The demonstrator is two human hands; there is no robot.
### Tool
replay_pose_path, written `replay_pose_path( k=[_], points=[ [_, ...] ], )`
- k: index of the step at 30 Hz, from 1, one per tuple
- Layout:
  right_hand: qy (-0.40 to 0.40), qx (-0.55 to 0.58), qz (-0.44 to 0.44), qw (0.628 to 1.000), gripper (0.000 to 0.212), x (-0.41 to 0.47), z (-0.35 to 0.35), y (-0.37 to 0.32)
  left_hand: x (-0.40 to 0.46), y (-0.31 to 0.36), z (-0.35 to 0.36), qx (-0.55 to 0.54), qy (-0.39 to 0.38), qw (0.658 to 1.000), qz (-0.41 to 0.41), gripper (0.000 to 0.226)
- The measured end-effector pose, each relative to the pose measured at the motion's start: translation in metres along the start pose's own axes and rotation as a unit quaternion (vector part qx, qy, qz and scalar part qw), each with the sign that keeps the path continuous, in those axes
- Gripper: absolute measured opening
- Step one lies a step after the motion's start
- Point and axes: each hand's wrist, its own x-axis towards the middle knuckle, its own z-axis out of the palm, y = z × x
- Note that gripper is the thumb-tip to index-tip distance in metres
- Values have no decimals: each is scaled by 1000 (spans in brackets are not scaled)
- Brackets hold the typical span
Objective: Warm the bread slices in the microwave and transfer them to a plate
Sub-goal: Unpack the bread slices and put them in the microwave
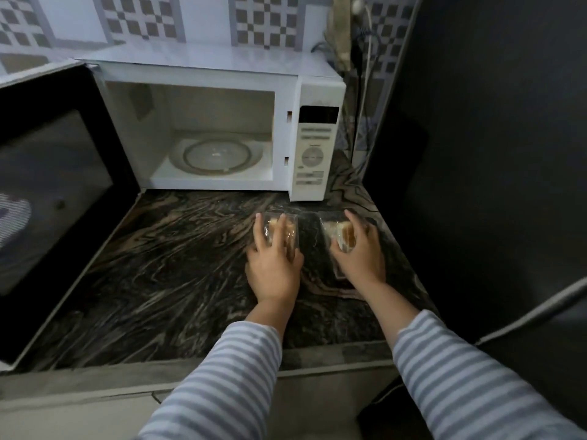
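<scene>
Two clear plastic packets of bread lie on the dark marbled counter (158, 265) in front of the microwave. My left hand (274, 258) rests on the left bread packet (290, 230) with fingers spread and slightly curled over it. My right hand (360, 249) curls over the right bread packet (335, 231), fingers wrapped round its far edge. The white microwave (317, 90) stands open behind them, its glass turntable (216, 155) bare. Its dark door (54, 185) swings out to the left.
A control panel (313, 150) is on the microwave's right side. Cables (362, 74) hang down the tiled wall behind it. A dark wall or appliance (492, 154) closes the counter's right side. The counter's front edge (222, 366) runs below my forearms.
</scene>
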Motion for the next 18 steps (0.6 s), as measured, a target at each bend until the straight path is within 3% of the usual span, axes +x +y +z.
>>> replay_pose_path(
  k=[6, 9, 11, 13, 15, 18],
  points=[
    [-34, -27, -31, 999, 69, 17, 2, 5, 12, 10, 14, 29, -12, 999, -11, 68],
    [-52, -118, -42, 991, 71, 16, -1, 5, 14, 4, 4, 22, -25, 999, 8, 61],
    [-4, -169, -113, 979, 66, 10, -3, 1, 16, -10, -6, -16, -34, 999, 33, 64],
    [42, -143, -217, 965, 53, 0, -2, -9, 19, -29, -21, -55, -54, 993, 85, 70],
    [33, -92, -298, 950, 38, -14, 5, -17, 22, -49, -36, -85, -99, 980, 150, 78],
    [-22, -36, -346, 937, 25, -38, 19, -23, 25, -76, -48, -31, -158, 963, 218, 86]
  ],
)
